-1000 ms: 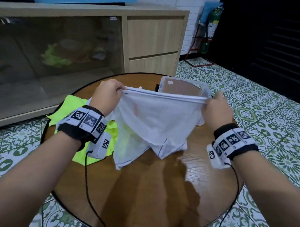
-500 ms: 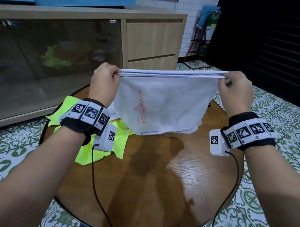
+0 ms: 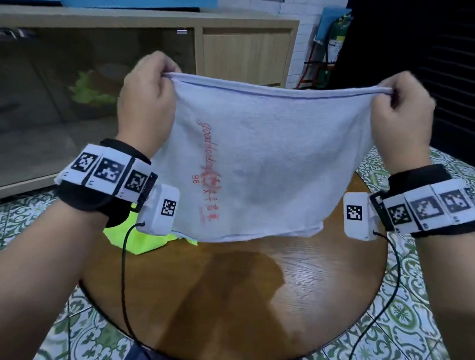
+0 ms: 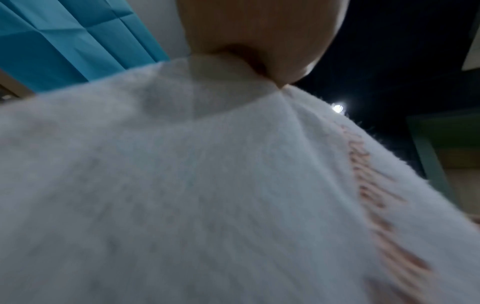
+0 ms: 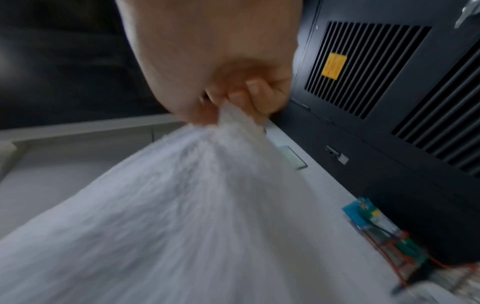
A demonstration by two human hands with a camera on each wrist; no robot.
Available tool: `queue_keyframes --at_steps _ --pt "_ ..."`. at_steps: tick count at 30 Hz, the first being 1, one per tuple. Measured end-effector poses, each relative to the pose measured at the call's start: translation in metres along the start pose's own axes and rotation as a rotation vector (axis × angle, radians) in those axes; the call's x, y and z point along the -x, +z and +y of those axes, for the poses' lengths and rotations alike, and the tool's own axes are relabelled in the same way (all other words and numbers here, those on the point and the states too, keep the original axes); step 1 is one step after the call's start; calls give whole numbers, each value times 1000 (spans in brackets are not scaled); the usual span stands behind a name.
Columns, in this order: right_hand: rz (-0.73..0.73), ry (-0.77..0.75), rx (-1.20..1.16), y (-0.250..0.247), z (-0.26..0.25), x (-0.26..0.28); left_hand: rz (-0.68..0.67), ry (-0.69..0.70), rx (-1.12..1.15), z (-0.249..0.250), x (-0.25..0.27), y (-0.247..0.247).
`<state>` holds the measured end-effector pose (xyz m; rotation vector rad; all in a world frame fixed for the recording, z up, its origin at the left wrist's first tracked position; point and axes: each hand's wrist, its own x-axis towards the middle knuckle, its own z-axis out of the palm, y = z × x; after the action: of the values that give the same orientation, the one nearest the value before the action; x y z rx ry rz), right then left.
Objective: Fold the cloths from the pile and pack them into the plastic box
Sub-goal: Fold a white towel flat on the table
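Note:
A white cloth (image 3: 266, 159) with red writing and a thin blue border hangs spread in the air above the round wooden table (image 3: 253, 301). My left hand (image 3: 147, 96) pinches its top left corner and my right hand (image 3: 403, 110) pinches its top right corner, pulling the top edge taut. In the left wrist view the cloth (image 4: 207, 195) fills the frame under my hand (image 4: 259, 41). In the right wrist view my fingers (image 5: 246, 94) bunch the cloth (image 5: 168, 205). A yellow-green cloth (image 3: 142, 241) lies on the table behind my left wrist. The plastic box is hidden behind the white cloth.
A wooden cabinet (image 3: 246, 56) with a glass front stands beyond the table. Green patterned floor tiles (image 3: 414, 320) surround the table. A dark louvred door (image 5: 389, 72) is at the right. Cables (image 3: 123, 283) hang from both wrist cameras.
Both hands have lifted the white cloth higher and pulled it wider, so it hangs flat and now hides the plastic box that showed one second ago.

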<state>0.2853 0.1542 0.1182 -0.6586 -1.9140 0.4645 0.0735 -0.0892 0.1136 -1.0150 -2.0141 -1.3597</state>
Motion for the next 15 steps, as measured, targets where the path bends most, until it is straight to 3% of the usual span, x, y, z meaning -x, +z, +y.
queue_keyframes --at_steps 2,5,7,15 --pt "-213 94 213 15 8 -6 -156 -124 -95 -15 -2 16" --pt "-679 220 437 61 47 5 -599 -315 -317 -56 15 57" --pt "-866 281 511 90 78 21 -810 -378 -483 -85 36 81" --pt "-954 352 521 145 130 69 -1027 -368 -680 -138 83 127"
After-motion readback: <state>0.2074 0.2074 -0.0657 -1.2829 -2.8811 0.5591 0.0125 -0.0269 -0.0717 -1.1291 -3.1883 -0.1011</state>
